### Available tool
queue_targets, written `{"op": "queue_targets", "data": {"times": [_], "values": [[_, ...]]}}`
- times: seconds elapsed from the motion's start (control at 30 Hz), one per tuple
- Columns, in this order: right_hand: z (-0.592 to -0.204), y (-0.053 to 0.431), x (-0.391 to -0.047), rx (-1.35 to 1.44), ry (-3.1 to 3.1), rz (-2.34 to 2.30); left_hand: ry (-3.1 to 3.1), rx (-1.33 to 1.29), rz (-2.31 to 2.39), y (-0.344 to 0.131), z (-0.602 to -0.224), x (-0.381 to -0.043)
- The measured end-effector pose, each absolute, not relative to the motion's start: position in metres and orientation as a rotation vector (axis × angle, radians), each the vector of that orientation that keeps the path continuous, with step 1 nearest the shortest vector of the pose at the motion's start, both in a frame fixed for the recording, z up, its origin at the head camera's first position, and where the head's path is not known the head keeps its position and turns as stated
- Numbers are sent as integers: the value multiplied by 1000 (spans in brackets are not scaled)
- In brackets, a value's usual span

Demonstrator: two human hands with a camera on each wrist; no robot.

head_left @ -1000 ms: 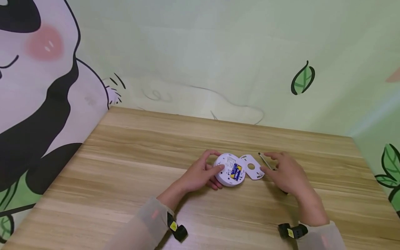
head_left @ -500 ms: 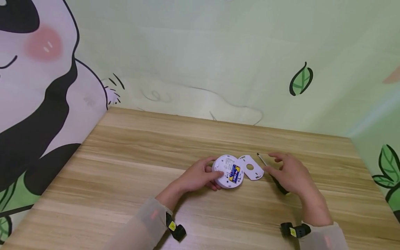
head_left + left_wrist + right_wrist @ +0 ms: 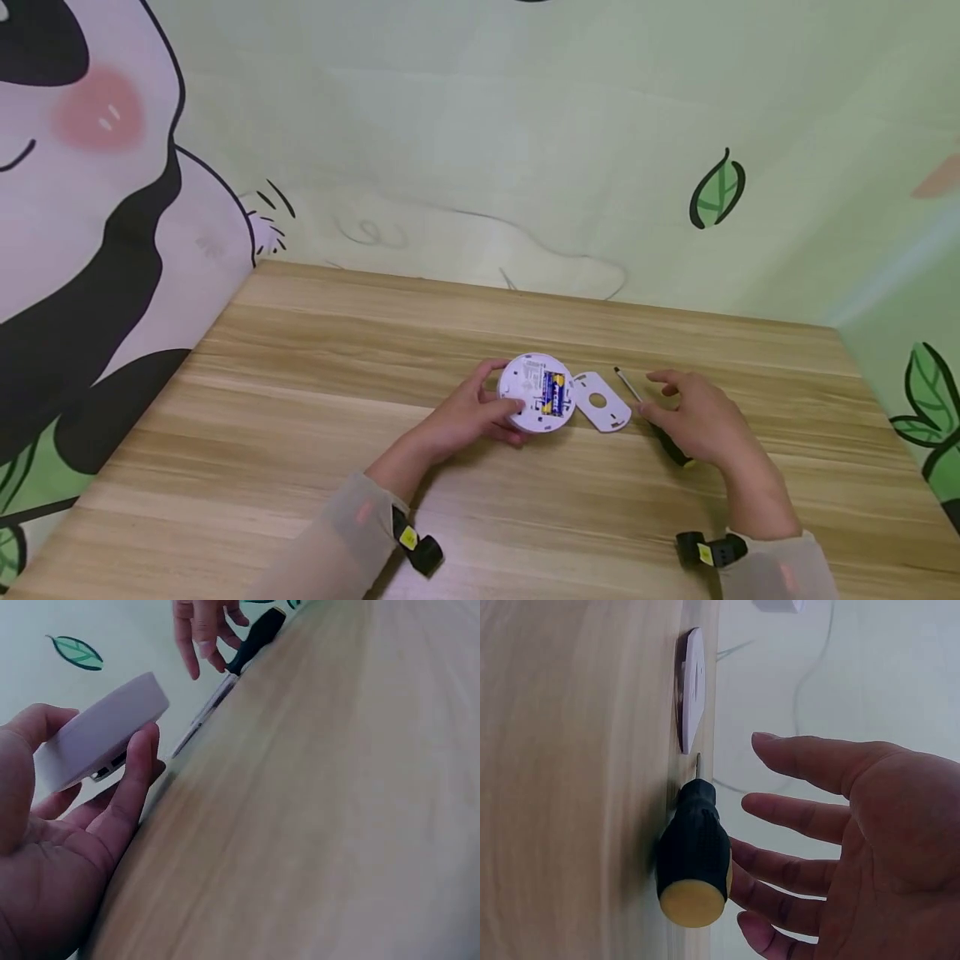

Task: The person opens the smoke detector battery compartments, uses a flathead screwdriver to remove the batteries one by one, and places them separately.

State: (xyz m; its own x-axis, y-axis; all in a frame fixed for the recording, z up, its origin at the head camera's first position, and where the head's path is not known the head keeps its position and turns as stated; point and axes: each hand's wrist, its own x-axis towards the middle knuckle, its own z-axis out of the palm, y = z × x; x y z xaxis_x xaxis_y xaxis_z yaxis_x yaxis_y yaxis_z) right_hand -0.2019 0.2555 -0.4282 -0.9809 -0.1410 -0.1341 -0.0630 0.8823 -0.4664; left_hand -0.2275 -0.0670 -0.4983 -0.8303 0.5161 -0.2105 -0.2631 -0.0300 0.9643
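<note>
In the head view my left hand [image 3: 467, 422] holds a round white smoke alarm [image 3: 531, 382], thumb on its back face and fingers round the far edge. Blue-and-yellow batteries [image 3: 553, 393] show in its compartment, turned up toward the head camera. In the left wrist view the alarm [image 3: 105, 729] is tilted, held off the wood. My right hand [image 3: 701, 421] hovers with fingers loosely spread, holding nothing. Beside and below it lies a screwdriver [image 3: 671, 446] with a black handle; the right wrist view shows its yellow handle end [image 3: 692, 903].
A flat white mounting plate [image 3: 609, 414] with a round hole lies between the alarm and the screwdriver. The wooden table [image 3: 360, 333] runs back to a pale green wall [image 3: 465, 125] with panda and leaf drawings.
My left hand has raised the smoke alarm slightly away from me and to the left, tilting its battery side more toward the head camera. My right hand has drawn back a little from the screwdriver.
</note>
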Motion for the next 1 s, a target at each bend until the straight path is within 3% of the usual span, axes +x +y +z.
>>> {"op": "queue_targets", "data": {"times": [1.0], "values": [[-436,258,-202,-105,2819,-564,1615,225,2129,-66,-495,-226]]}}
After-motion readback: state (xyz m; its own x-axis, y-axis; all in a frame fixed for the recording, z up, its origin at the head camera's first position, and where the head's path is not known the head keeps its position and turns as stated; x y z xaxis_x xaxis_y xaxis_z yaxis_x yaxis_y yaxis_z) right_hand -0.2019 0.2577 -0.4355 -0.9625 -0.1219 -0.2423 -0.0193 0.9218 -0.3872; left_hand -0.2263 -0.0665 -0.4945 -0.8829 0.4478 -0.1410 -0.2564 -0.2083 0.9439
